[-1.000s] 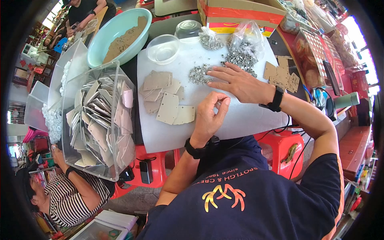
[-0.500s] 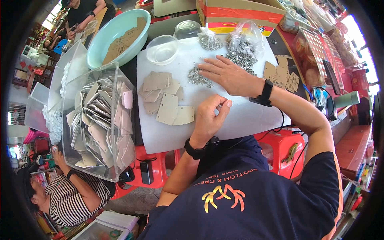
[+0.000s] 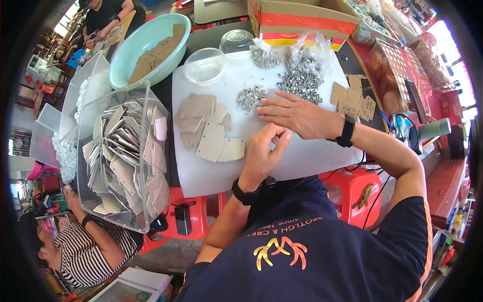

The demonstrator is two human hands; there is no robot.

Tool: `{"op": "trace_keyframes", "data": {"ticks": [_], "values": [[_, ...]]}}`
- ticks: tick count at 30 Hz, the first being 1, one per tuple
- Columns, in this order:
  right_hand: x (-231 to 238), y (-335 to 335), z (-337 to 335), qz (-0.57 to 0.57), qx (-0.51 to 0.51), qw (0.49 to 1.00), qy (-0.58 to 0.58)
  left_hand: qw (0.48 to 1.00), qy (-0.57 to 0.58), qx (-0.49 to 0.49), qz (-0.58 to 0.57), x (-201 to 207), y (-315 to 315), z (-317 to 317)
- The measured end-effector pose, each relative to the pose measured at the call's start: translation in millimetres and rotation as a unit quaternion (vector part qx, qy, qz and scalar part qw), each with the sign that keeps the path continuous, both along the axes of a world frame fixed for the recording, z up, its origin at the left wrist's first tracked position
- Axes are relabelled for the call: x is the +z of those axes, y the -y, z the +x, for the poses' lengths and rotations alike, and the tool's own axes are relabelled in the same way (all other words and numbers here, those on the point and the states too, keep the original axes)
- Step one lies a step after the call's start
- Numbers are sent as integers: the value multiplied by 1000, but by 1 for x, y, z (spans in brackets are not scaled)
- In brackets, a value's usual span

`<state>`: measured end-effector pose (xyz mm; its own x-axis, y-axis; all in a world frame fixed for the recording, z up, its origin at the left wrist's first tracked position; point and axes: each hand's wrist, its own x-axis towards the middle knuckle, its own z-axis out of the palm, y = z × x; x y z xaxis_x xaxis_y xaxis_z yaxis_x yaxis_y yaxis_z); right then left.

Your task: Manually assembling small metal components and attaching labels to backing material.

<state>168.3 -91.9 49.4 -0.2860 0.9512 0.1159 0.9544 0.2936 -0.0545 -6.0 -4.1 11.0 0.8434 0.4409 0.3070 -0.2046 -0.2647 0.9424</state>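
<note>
My right hand (image 3: pixel 301 117) lies flat and open over the white sheet (image 3: pixel 201 181), its fingers stretched to the left. Its fingertips are beside a small pile of shiny metal pieces (image 3: pixel 250 98). Just nearer to me, my left hand (image 3: pixel 262 155) is closed, with fingers curled against the thumb; whatever it holds, if anything, is hidden. Left of it, flat beige-grey plates (image 3: pixel 210 141) with small holes lie in an overlapping heap. Beyond my right hand is a bigger heap of metal pieces (image 3: pixel 302 83), spilling from a clear plastic bag (image 3: pixel 319 53).
A clear bin (image 3: pixel 146 95) full of similar plates stands at the left, below a pale green basin (image 3: pixel 115 65). A round clear tub (image 3: pixel 204 66) sits on the sheet. Brown cut pieces (image 3: pixel 354 98) lie at right. A cardboard box (image 3: pixel 302 20) stands behind. Another person (image 3: pixel 95 246) is at lower left.
My right hand has come back toward me, off the small metal pile, and is now close to my left hand. The left hand has barely moved and stays closed.
</note>
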Motion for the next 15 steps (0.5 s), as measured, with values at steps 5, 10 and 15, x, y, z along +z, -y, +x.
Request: {"op": "trace_keyframes", "data": {"ticks": [5,10,15], "values": [[10,-3,18,34,-47,998,-21,1000,-13,1,-9,-3,0,-1],[6,-16,56,67,-264,959,-81,1000,-19,2,-7,-3,1,0],[10,-31,69,47,-299,945,-122,999,-33,7,-7,-2,0,-1]]}}
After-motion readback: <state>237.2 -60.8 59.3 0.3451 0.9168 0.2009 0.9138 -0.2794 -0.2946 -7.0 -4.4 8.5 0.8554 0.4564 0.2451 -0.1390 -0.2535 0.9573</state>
